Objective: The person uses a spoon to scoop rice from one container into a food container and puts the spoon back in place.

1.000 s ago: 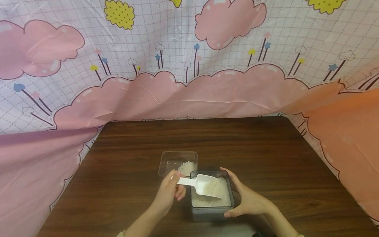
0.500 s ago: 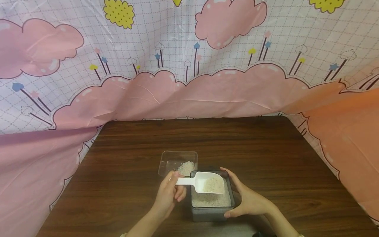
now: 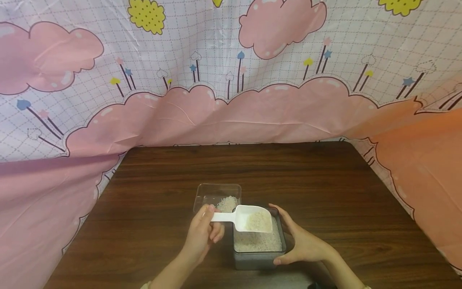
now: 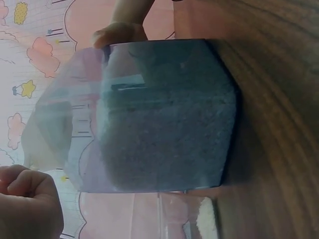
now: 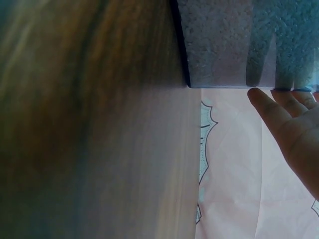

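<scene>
My left hand (image 3: pixel 200 233) grips the handle of a white plastic scoop (image 3: pixel 240 218). The scoop, held nearly level, bears a small heap of rice (image 3: pixel 259 221) and stands above a smoky see-through square container (image 3: pixel 256 261). Much rice (image 3: pixel 256 242) fills this container; part of it is hidden under the scoop. My right hand (image 3: pixel 306 245) holds the container from its right side, thumb at the front corner and fingers toward the back. In the right wrist view, the fingers (image 5: pixel 271 109) lie against the container wall (image 5: pixel 217 50). Through the container's walls, the left wrist view shows the rice level (image 4: pixel 149 129).
Just behind and left of the container sits a shallow clear tray (image 3: pixel 207 190) with a small pile of rice (image 3: pixel 228 203). All stands on a dark wood-grain table (image 3: pixel 288 172). A patterned cloth (image 3: pixel 281 112) hangs around the back and sides.
My left hand has tilted the scoop level and raised it slightly out of the container's rice, with rice in its bowl. My right hand stays on the container.
</scene>
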### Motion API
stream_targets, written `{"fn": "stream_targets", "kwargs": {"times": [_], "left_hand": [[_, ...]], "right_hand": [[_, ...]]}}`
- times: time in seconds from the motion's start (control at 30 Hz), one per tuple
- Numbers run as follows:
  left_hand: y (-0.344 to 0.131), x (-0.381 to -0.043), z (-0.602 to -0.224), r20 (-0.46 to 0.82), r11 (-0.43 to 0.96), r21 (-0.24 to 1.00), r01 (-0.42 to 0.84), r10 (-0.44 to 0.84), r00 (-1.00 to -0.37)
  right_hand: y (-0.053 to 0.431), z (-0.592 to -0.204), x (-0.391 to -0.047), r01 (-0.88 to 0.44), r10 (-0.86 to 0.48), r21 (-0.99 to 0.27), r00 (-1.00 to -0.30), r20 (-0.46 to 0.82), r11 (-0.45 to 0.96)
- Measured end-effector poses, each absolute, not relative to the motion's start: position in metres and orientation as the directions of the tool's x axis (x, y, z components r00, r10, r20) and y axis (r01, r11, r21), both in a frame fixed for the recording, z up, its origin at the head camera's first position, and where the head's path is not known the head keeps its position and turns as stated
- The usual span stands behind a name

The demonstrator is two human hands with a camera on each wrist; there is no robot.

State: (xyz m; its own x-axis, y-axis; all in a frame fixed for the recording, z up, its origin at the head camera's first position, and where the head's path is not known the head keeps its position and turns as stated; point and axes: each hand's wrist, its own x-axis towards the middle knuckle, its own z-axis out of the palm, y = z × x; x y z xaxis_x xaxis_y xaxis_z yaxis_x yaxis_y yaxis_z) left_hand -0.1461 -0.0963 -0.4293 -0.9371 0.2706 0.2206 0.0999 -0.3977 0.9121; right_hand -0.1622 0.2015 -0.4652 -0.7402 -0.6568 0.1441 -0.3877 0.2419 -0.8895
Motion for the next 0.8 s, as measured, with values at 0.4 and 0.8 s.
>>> {"fn": "stream_targets", "kwargs": {"times": [0.4,0.8], "left_hand": [[-0.110,-0.149,-0.408,0.238,-0.376,0.916,0.142,0.224,-0.945],[-0.131,-0.156,-0.396,0.212,-0.444,0.891,0.090,0.232,-0.949]], "right_hand": [[0.200,-0.464,-0.163,-0.391,-0.653,-0.883,-0.745,0.138,0.259],[0.199,-0.461,-0.162,-0.384,-0.636,-0.877,-0.762,0.126,0.287]]}}
